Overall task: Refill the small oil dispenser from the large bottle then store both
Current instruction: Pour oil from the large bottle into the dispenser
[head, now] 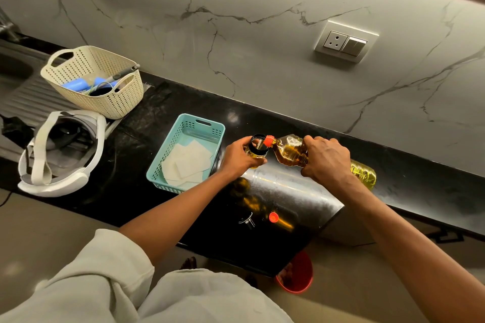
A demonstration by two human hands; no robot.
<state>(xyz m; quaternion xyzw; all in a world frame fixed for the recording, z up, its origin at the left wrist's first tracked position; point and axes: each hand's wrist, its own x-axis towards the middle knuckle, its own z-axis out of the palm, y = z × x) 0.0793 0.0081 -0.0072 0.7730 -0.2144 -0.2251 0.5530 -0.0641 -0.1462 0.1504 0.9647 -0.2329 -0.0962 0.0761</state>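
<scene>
My right hand point(326, 158) grips the large oil bottle point(291, 151) around its middle, tipped on its side with its orange neck over the mouth of the small oil dispenser point(258, 144). A thin stream of yellow oil runs into the dispenser. My left hand point(240, 156) wraps around the dispenser, which stands upright on the black counter point(288, 191). The bottle's orange cap point(273, 217) lies on the counter near the front edge. Beside it lies the dispenser's dark spout lid point(246, 220).
A teal plastic basket point(204, 126) lined with paper sits left of the dispenser. Further left stand a cream woven basket point(105, 102) with utensils and a white headset point(60, 155). A wall socket point(345, 42) is on the marble backsplash. A red bucket point(298, 275) stands on the floor.
</scene>
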